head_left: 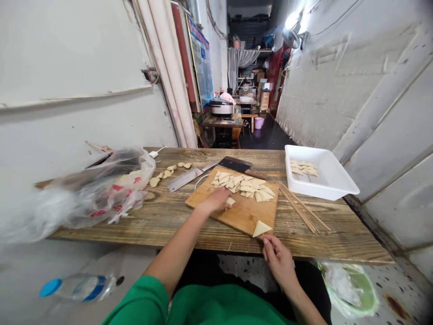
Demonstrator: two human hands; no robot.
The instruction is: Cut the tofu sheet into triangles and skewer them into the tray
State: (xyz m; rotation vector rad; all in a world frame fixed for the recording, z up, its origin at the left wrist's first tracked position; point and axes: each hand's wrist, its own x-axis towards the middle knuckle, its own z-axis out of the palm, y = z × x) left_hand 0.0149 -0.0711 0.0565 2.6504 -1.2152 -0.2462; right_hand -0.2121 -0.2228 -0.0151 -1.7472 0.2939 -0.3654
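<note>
On the wooden cutting board (243, 217) lies a heap of pale triangular slices (241, 183) that look like tofu. My left hand (218, 201) is at the board's left part, its fingers bent down and closed on a single triangular slice (231, 201) in front of the heap. At the near right corner, my right hand (278, 257) pinches a thin skewer, mostly hidden by the fingers. A triangular slice (261, 228) sits on the skewer's tip, above the board's edge. Several bare bamboo skewers (302, 207) lie to the right of the board.
A cleaver (184, 179) lies left of the board, and a dark-bladed knife (237, 165) along its far edge. A white tray (324, 187) with filled skewers stands right. Pale round pieces (168, 171) and a plastic bag (111, 189) are left. A person (246, 90) sits far back.
</note>
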